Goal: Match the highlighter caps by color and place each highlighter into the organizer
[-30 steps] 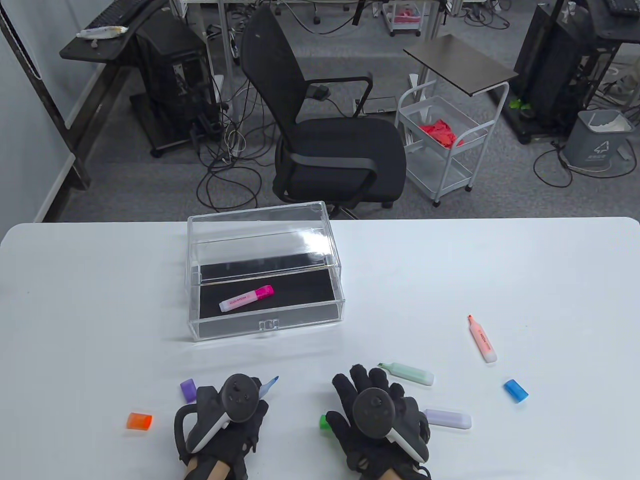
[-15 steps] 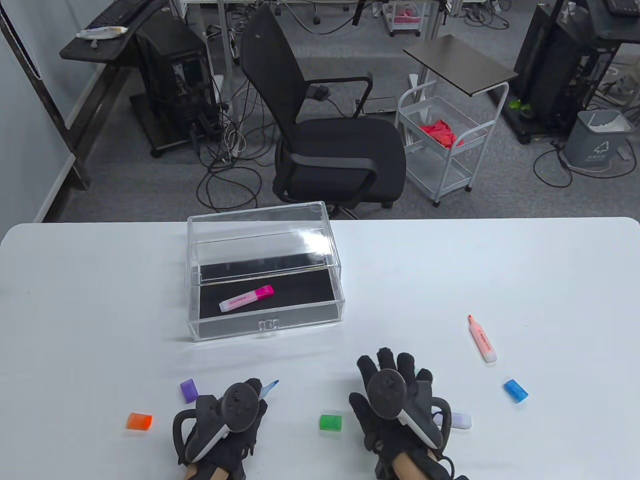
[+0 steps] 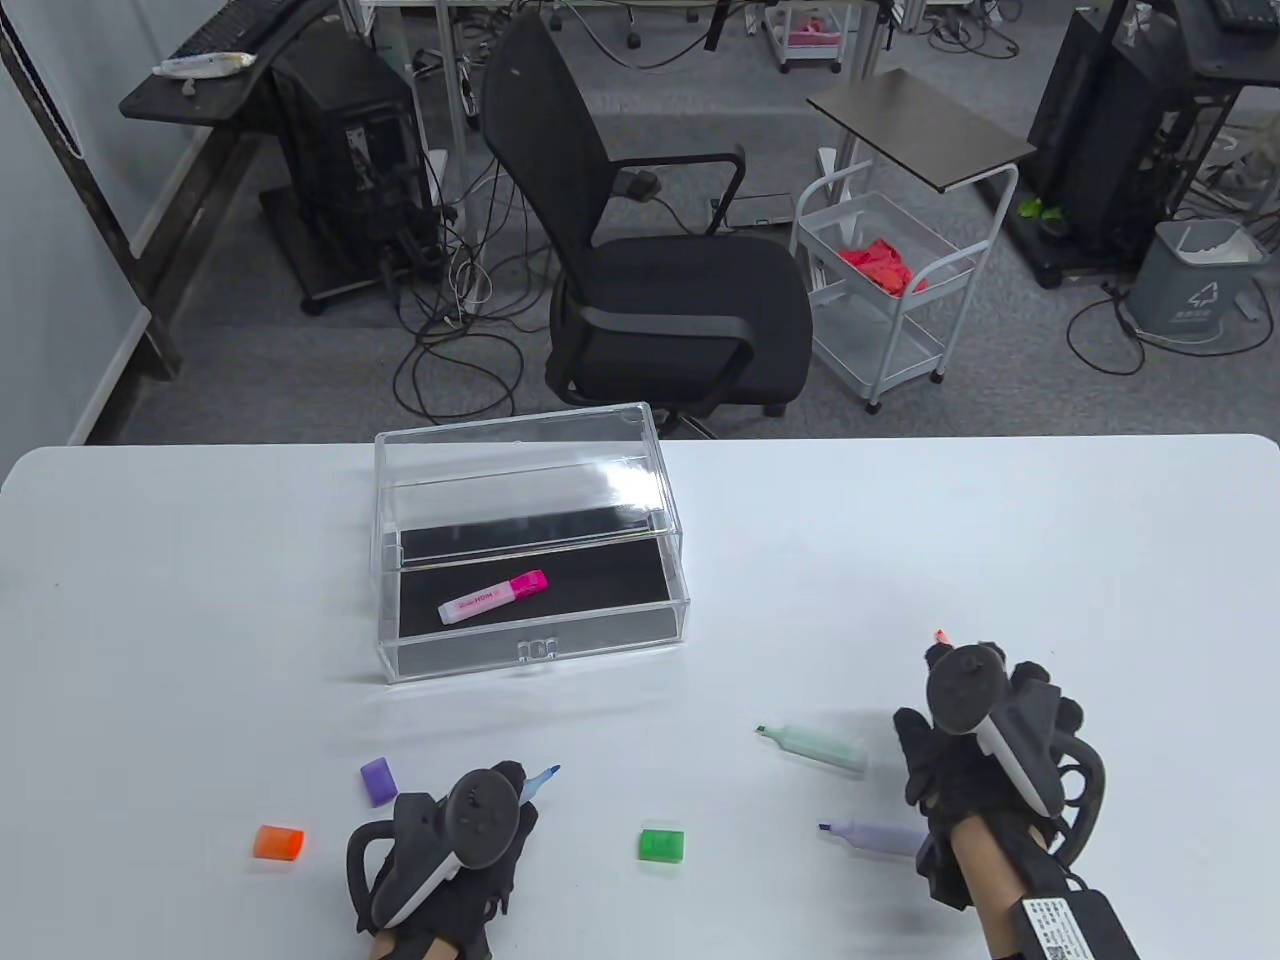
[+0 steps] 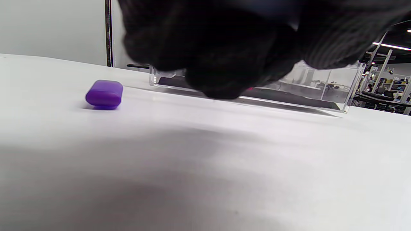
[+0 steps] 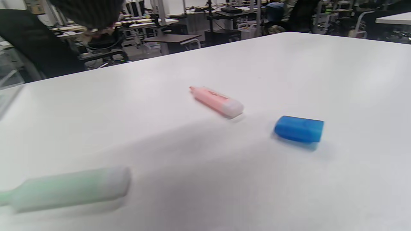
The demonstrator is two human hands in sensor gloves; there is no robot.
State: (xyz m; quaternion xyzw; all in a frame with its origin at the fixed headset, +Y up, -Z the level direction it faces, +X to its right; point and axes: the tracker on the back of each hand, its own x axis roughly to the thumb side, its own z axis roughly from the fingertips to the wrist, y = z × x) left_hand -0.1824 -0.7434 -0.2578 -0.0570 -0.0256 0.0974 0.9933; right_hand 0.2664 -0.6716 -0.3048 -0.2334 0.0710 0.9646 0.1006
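My left hand [image 3: 500,800] grips an uncapped blue highlighter [image 3: 541,778] near the table's front edge, tip pointing up-right. My right hand [image 3: 1000,725] hovers at the right, holding nothing, over the orange highlighter [image 5: 218,102] and the blue cap [image 5: 299,129], which both lie on the table. The blue cap is hidden under that hand in the table view. Uncapped green [image 3: 815,747] and purple [image 3: 875,835] highlighters lie left of it. Purple [image 3: 378,781], orange [image 3: 279,842] and green [image 3: 661,845] caps lie loose at the front. The clear organizer [image 3: 530,650] holds a capped pink highlighter [image 3: 495,597].
The organizer's drawer stands pulled out toward me, with a black lining. In the left wrist view the purple cap [image 4: 104,93] lies left of my fingers [image 4: 224,48]. A black office chair [image 3: 660,290] stands behind the table.
My right hand moved right and away from me, from beside the green cap to above the orange highlighter and blue cap, uncovering the green and purple highlighters. The left hand stayed put.
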